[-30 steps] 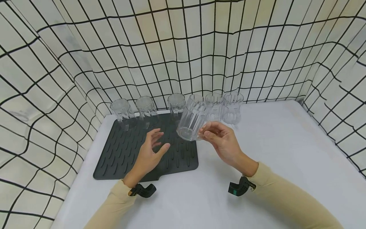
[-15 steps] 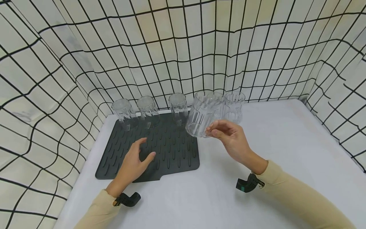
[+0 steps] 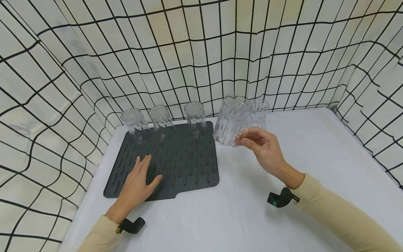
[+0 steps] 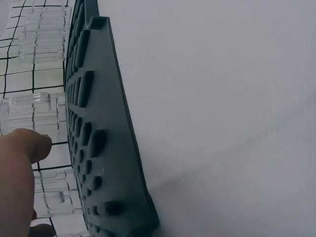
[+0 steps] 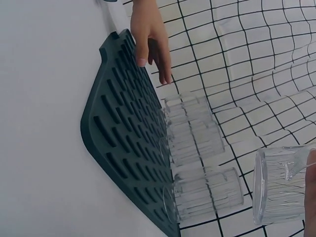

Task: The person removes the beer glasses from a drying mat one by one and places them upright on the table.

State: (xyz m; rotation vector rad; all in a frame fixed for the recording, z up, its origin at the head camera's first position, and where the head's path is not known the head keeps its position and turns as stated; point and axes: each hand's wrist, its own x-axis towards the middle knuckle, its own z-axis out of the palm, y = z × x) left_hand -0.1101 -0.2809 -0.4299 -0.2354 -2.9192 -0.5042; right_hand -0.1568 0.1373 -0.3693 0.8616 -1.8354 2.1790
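— Your right hand (image 3: pixel 262 147) has carried the clear mug (image 3: pixel 227 125) rightward, just past the dark mat's (image 3: pixel 189 168) far right corner; your left hand (image 3: pixel 135 186) has drawn back over the mat's near left part, straightened and holding nothing.

— How will the mug handle?

— Probably light, rigid, slick and breakable; take it by its handle (image 5: pixel 295 165), where your right hand seems to pinch.

— What's unclear?

— Two glasses (image 3: pixel 260 112) right of the mat blend into it, the right wrist view crops it, and your exact pinch is hard to read.

Bright even light, soft shadows on the white tabletop (image 3: pixel 217 220), wide-angle stretch at edges, greyer wrist views
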